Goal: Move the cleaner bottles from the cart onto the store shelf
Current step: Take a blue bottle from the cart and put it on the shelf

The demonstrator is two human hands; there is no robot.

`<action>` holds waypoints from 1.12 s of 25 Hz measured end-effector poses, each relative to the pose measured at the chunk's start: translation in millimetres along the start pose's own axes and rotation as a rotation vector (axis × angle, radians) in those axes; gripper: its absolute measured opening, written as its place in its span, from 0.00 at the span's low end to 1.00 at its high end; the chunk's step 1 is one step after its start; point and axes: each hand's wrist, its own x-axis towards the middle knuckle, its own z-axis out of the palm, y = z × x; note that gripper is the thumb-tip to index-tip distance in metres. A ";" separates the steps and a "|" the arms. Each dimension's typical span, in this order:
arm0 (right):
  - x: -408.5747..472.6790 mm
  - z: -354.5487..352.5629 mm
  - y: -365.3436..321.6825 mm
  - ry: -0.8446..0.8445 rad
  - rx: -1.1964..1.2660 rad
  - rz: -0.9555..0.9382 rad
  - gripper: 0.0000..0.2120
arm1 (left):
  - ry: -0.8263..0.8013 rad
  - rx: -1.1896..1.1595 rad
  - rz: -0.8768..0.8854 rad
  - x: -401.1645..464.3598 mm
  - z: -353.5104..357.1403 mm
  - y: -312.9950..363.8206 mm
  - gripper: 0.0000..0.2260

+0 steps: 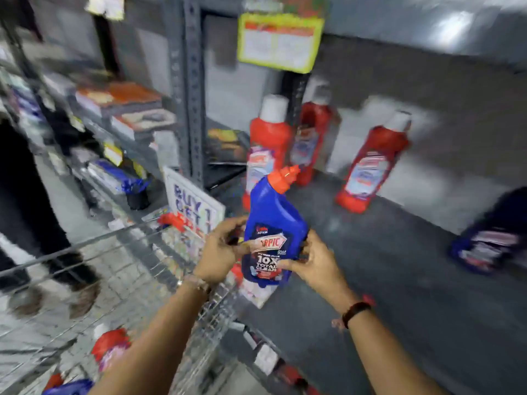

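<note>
Both hands hold a blue cleaner bottle [273, 232] with an orange-red angled cap, upright over the front edge of the grey store shelf [385, 280]. My left hand [221, 250] grips its left side and my right hand [310, 263] its lower right. Three red bottles with white caps stand on the shelf: one at the back left [269, 138], one behind it [312, 132], one further right [373, 163]. Another blue bottle [490, 238] stands at the right edge. The wire cart [114, 280] at lower left holds a red bottle [109, 347] and a blue one [70, 387].
A "BUY 1 GET 1" sign [194, 201] stands between cart and shelf. A grey slotted upright [189, 95] divides the shelving; packaged goods fill the racks to the left. A person's legs and shoes [51, 280] stand beyond the cart. A yellow price card [281, 41] hangs above.
</note>
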 end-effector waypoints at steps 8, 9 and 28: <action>-95.0 -183.1 32.8 0.512 -0.095 0.098 0.27 | -0.472 -0.010 0.057 3.2 225.1 48.5 0.17; -103.2 -191.6 42.9 0.554 -0.099 0.114 0.27 | -0.499 -0.010 0.044 -1.5 241.7 45.0 0.17; 8.6 164.5 15.8 -0.119 -0.202 -0.169 0.18 | 0.536 0.354 -0.369 -53.7 -119.5 -96.9 0.12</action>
